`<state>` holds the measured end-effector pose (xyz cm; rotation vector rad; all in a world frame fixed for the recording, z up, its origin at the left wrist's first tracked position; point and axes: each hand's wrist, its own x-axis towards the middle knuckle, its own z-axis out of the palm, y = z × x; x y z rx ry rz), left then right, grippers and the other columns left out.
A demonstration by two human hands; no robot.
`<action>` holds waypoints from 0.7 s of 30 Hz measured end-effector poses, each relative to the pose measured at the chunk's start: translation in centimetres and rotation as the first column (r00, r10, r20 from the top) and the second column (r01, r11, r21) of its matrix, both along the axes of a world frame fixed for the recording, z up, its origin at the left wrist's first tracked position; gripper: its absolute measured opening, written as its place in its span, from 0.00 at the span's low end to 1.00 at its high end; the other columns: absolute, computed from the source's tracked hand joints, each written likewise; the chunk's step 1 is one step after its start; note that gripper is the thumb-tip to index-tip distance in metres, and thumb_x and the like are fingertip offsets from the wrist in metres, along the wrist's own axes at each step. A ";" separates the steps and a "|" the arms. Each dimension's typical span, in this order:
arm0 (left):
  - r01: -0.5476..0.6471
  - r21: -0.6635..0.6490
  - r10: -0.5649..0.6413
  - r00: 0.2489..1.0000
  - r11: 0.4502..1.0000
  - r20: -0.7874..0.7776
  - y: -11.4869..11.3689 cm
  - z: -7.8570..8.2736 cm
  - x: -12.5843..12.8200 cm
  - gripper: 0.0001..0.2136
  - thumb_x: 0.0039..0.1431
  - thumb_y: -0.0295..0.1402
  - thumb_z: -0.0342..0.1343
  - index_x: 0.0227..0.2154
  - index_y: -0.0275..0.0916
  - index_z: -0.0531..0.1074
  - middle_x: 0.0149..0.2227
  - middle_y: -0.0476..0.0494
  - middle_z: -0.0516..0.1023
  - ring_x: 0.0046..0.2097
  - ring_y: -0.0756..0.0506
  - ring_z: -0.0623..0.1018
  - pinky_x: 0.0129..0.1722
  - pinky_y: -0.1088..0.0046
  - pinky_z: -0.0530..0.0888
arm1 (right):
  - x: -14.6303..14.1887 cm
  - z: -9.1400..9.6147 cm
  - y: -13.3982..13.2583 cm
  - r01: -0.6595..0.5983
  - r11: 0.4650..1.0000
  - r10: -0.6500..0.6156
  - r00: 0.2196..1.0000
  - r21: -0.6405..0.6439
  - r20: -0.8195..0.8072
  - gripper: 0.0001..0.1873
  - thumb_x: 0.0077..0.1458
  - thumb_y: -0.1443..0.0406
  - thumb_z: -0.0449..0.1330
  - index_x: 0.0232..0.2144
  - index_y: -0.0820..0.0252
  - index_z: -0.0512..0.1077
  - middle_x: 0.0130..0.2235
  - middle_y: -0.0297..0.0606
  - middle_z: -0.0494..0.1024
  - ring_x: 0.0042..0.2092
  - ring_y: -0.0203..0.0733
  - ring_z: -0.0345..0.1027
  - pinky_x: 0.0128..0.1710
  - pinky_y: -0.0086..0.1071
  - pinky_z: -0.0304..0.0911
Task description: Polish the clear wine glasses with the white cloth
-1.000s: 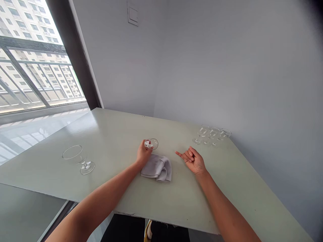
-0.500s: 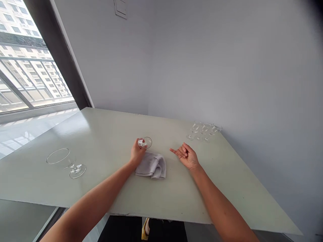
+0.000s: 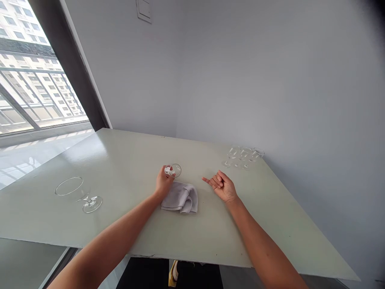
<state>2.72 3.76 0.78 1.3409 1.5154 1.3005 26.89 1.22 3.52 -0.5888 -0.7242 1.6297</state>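
My left hand [image 3: 164,181] is closed around a small clear stemmed glass [image 3: 175,170], its round rim showing to the right of my fingers. Just below that hand a folded grey cloth [image 3: 177,196] lies on the table; whether the hand touches it I cannot tell. To the right, my right hand [image 3: 222,186] is empty, one finger stretched out to the left and the others loosely curled. Its nearest things are the cloth and a group of several small stemmed glasses [image 3: 234,152] behind it.
A larger wine glass [image 3: 92,204] is at the left of the pale table [image 3: 126,148]. The grey wall [image 3: 240,80] meets the table's back and right sides. The table's front edge [image 3: 186,261] runs close to my body. At far left is a window [image 3: 33,92].
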 end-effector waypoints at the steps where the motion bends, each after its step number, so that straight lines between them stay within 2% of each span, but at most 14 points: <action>1: 0.002 0.000 -0.002 1.000 1.000 0.003 0.0 0.0 0.0 0.10 0.45 0.34 0.53 0.32 0.42 0.63 0.17 0.58 0.59 0.20 0.53 0.60 0.21 0.80 0.57 | 0.0 0.0 0.0 0.000 1.000 0.000 1.000 0.002 0.004 0.21 0.54 0.61 0.56 0.12 0.57 0.61 0.11 0.23 0.53 0.16 0.28 0.43 0.54 0.51 0.56; 5: -0.005 -0.001 0.005 1.000 1.000 0.001 0.0 -0.1 0.0 0.10 0.45 0.34 0.53 0.32 0.42 0.64 0.18 0.57 0.60 0.20 0.53 0.60 0.21 0.80 0.57 | 0.0 0.0 0.0 0.002 1.000 -0.003 1.000 0.009 0.031 0.21 0.53 0.60 0.57 0.12 0.57 0.61 0.11 0.22 0.54 0.16 0.27 0.44 0.53 0.50 0.57; 7: -0.010 0.005 0.010 1.000 1.000 0.000 0.1 -0.1 0.0 0.10 0.45 0.34 0.53 0.32 0.42 0.64 0.18 0.57 0.60 0.21 0.53 0.61 0.21 0.79 0.58 | 0.1 -0.1 0.1 0.018 1.000 -0.019 0.998 0.017 0.062 0.20 0.52 0.59 0.58 0.12 0.57 0.61 0.12 0.22 0.54 0.16 0.28 0.50 0.52 0.49 0.57; 9: -0.008 0.010 0.008 1.000 1.000 -0.007 0.1 -0.1 0.0 0.09 0.45 0.34 0.53 0.32 0.42 0.64 0.19 0.57 0.60 0.20 0.53 0.60 0.21 0.79 0.58 | 0.2 -0.2 0.2 0.047 0.998 -0.049 0.994 0.029 0.098 0.19 0.50 0.57 0.59 0.13 0.57 0.62 0.14 0.25 0.57 0.23 0.33 0.63 0.51 0.47 0.57; 11: -0.004 0.009 0.004 1.000 1.000 -0.015 0.0 -0.1 0.0 0.09 0.45 0.34 0.53 0.32 0.42 0.64 0.18 0.57 0.60 0.20 0.53 0.60 0.21 0.79 0.58 | 0.3 -0.2 0.3 0.063 0.997 -0.067 0.991 0.036 0.119 0.19 0.49 0.56 0.60 0.14 0.58 0.62 0.17 0.28 0.60 0.37 0.41 0.70 0.51 0.45 0.56; 12: 0.001 0.006 -0.001 1.000 1.000 -0.017 0.0 -0.1 0.0 0.09 0.45 0.34 0.53 0.32 0.42 0.64 0.18 0.57 0.60 0.20 0.53 0.60 0.21 0.79 0.58 | 0.3 -0.2 0.4 0.060 0.997 -0.064 0.991 0.037 0.121 0.19 0.48 0.56 0.60 0.14 0.58 0.62 0.19 0.29 0.61 0.43 0.45 0.69 0.51 0.44 0.56; 14: 0.008 0.001 -0.008 1.000 1.000 -0.014 0.0 -0.1 0.0 0.10 0.45 0.34 0.52 0.32 0.42 0.63 0.18 0.58 0.59 0.20 0.53 0.60 0.21 0.79 0.58 | 0.3 -0.2 0.4 0.040 0.998 -0.044 0.993 0.041 0.113 0.20 0.49 0.56 0.60 0.14 0.59 0.61 0.20 0.30 0.61 0.48 0.48 0.66 0.51 0.44 0.54; 21: 0.014 -0.022 -0.014 1.000 1.000 0.006 -0.2 0.2 0.0 0.09 0.46 0.35 0.52 0.32 0.42 0.63 0.18 0.58 0.58 0.20 0.54 0.59 0.20 0.80 0.56 | 0.3 -0.4 0.5 0.016 0.999 -0.020 0.995 0.040 0.098 0.20 0.48 0.57 0.61 0.13 0.59 0.60 0.18 0.29 0.60 0.48 0.49 0.66 0.52 0.44 0.53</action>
